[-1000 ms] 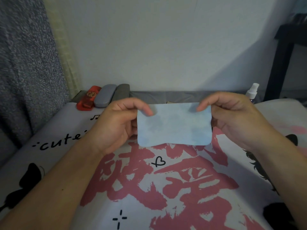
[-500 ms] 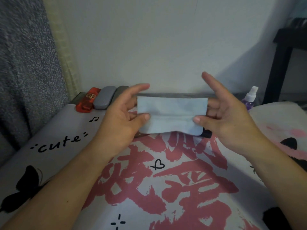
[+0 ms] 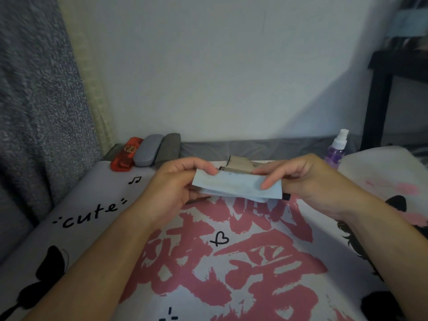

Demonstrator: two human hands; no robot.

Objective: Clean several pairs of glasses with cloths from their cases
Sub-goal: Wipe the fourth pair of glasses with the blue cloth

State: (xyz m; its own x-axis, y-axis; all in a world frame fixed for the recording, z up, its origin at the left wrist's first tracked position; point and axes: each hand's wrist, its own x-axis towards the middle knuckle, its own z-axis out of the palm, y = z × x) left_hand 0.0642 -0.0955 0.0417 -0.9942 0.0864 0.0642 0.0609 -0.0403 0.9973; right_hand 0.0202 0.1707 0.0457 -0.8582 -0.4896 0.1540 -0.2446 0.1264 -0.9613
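A light blue cleaning cloth [image 3: 236, 185], folded into a narrow strip, is held above the printed bedsheet [image 3: 231, 262]. My left hand [image 3: 171, 188] pinches its left end and my right hand [image 3: 298, 179] pinches its right end. Just behind the cloth an open beige glasses case [image 3: 238, 164] lies on the sheet. Thin dark parts of a pair of glasses [image 3: 199, 199] show under the cloth, mostly hidden. At the back left, a red case [image 3: 126, 154], a light grey case [image 3: 147, 150] and a dark grey case [image 3: 170, 145] lie side by side, all shut.
A purple spray bottle [image 3: 337, 148] with a white cap stands at the back right. A white wall runs behind the bed, a grey curtain [image 3: 34, 112] hangs on the left, and a dark table leg [image 3: 376, 107] stands at the right.
The cloth went from spread flat to folded in half, then into a narrower strip. Both hands dropped lower and closed on its ends.
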